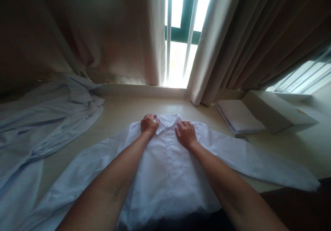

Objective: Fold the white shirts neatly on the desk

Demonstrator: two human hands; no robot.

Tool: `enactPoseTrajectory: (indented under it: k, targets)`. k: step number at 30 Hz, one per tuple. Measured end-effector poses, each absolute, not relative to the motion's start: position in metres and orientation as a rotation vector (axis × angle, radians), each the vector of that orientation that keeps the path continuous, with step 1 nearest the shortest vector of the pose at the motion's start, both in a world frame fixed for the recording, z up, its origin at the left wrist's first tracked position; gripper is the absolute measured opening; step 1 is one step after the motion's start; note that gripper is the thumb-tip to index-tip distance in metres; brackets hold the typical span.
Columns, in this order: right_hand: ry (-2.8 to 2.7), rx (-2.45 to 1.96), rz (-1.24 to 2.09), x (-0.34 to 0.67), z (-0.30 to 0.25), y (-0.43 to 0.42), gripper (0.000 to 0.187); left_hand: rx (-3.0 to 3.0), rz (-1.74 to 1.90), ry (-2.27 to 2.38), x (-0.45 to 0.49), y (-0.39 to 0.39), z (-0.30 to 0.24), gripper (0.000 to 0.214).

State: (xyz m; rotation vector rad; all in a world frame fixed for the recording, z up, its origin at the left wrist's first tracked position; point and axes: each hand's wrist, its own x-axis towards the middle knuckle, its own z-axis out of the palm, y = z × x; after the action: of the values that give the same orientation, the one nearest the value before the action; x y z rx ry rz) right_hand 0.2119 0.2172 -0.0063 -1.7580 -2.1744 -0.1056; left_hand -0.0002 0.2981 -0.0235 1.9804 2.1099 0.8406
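Note:
A white long-sleeved button-up shirt [168, 165] lies front up, its collar toward the window and its sleeves spread to both sides. My left hand [149, 124] grips the cloth at the left side of the collar, fingers bent over the shoulder and thumb by the collar point. On the other side of the collar, my right hand [186, 133] has its fingers curled on the cloth, with the thumb toward the button placket. Exactly what the right fingertips pinch is hidden. The shirt's lower end runs out of sight near my body.
A heap of crumpled white clothes [51, 117] lies at the left. To the right are a folded white stack [239, 115], a pale box [279, 112] and a small dark flat item [242, 139]. Brown curtains [124, 34] hang behind the pale tabletop [124, 107], around a bright window [181, 62].

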Motion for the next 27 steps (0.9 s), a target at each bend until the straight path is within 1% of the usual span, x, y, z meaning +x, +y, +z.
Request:
enactPoseTrajectory:
  k: [2, 6, 8, 10, 14, 17, 20, 23, 27]
  targets:
    - [-2.132, -1.796, -0.112, 0.212, -0.008, 0.217, 0.031, 2.104, 0.705, 2.044, -0.010, 0.300, -0.022, 0.039]
    - [-2.138, -1.798, -0.088, 0.212, -0.010, 0.218, 0.029, 2.158, 0.511, 2.003, -0.034, 0.305, -0.022, 0.039]
    - [-2.137, -1.807, -0.076, 0.211, -0.010, 0.218, 0.030, 2.173, 0.471, 2.041, -0.043, 0.302, -0.024, 0.048]
    - [-2.127, -1.820, -0.071, 0.211, -0.012, 0.219, 0.030, 2.206, 0.531, 2.078, -0.049, 0.295, -0.026, 0.053]
    - [-2.067, -1.813, -0.087, 0.214, -0.016, 0.221, 0.028, 2.248, 0.759, 2.119, -0.052, 0.276, -0.024, 0.043]
    - [-1.952, -1.805, -0.119, 0.213, -0.013, 0.227, 0.028, 2.216, 0.724, 2.102, -0.049, 0.268, -0.022, 0.038]
    - [-1.948, -1.728, -0.131, 0.194, 0.000, 0.243, 0.028, 1.996, 0.733, 2.241, -0.041, 0.269, -0.022, 0.044]
    - [-2.120, -1.655, -0.020, 0.158, 0.019, 0.273, 0.031, 1.845, 0.776, 2.340, -0.034, 0.272, -0.023, 0.044]
    - [-2.293, -1.836, 0.321, 0.109, 0.035, 0.317, 0.029, 1.846, 0.799, 2.324, -0.032, 0.271, -0.022, 0.038]
